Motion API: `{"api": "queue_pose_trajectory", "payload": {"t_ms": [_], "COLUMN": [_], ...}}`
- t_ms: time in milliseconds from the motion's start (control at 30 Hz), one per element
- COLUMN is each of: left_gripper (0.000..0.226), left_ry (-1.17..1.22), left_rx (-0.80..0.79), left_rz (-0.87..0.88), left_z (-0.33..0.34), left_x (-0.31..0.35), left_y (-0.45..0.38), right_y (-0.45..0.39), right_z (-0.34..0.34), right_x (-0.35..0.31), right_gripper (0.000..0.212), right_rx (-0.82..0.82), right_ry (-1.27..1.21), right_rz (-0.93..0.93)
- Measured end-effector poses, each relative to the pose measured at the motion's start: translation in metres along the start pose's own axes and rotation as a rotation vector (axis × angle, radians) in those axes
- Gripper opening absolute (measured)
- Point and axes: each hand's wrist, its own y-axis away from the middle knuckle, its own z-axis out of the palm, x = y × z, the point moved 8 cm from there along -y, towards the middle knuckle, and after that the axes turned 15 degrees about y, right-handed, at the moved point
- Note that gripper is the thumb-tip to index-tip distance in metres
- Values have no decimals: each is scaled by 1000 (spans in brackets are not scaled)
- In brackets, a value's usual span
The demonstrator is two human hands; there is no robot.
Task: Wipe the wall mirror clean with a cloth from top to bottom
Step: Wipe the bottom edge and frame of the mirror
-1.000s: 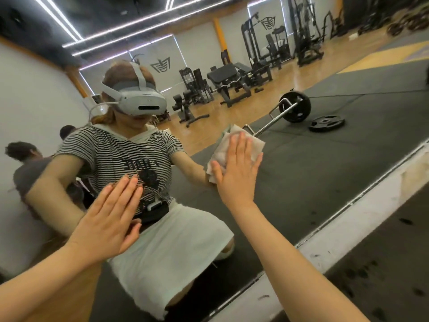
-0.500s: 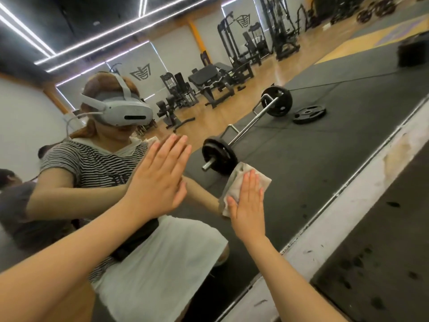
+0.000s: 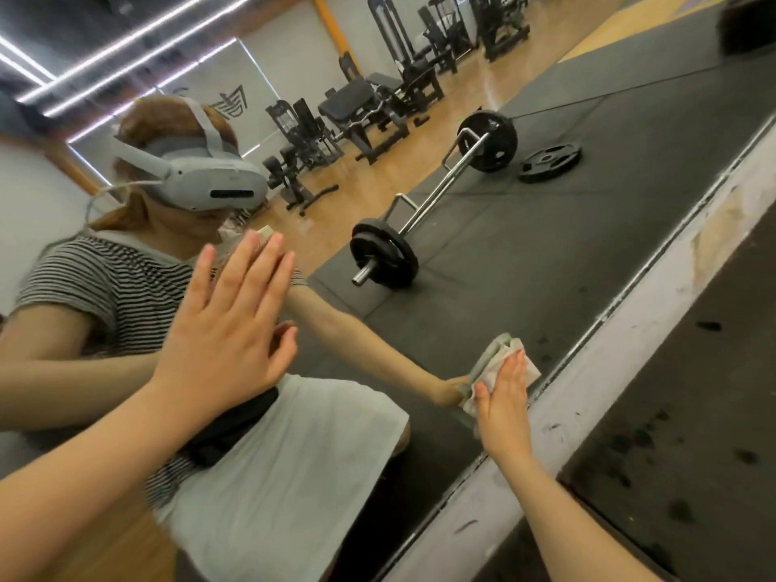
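Your right hand [image 3: 502, 403] lies flat, fingers straight and together, pressing a crumpled pale cloth [image 3: 495, 363] against the mirror [image 3: 546, 254] in the lower right of the frame, just above the mirror's bottom edge. The cloth bunches out past your fingertips and beside your thumb, and it meets its own reflection on the glass. Right under your hand runs the scuffed white ledge [image 3: 621, 359] that borders the mirror, slanting from the upper right down to the bottom centre, with the dark speckled floor mat [image 3: 693, 413] beyond it at the right. Your left hand [image 3: 229, 329] is open too, fingers spread and straight, palm laid flat on the glass left of centre and holding nothing. In the glass you see yourself in a striped shirt and a grey headset [image 3: 210, 180] at the upper left. Reflected in the upper middle are a barbell [image 3: 432, 199] lying on black matting, a loose weight plate [image 3: 549, 157] just to its right, and gym machines [image 3: 378, 102] along the wooden floor.
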Motion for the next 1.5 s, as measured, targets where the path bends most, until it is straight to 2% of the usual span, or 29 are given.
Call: {"api": "queue_pose_trajectory", "payload": {"t_ms": [67,167,300,533,600,767,1067,1333,1500], "left_gripper": [72,73,73,75,75,74,75,75,75], "left_ry": [-1,-10,-25,-39,-36,-32,60,152,201], "left_rx": [6,14,32,46,52,39,74,101,118], "left_rz": [0,1,2,8,8,17,45,48,46], "left_z": [-2,-2,-2,1,1,3,1,1,0], "left_x": [0,1,2,1,1,2,1,0,-2], "left_y": [0,1,0,1,1,0,0,-1,-1], "right_y": [1,3,3,-4,-8,-25,-23,-19,-16], "right_z": [3,12,21,8,-5,-51,-107,-116,-123], "right_x": [7,33,46,10,-20,-118,-257,-263,-263], "right_gripper": [74,73,73,66,64,64,66,68,71], "right_rx": [-9,-66,-121,13,81,213,260,235,156], "right_ry": [-15,-88,-99,-197,-232,-186,80,256,299], "right_rz": [5,110,111,260,221,-10,-354,-381,-427]}}
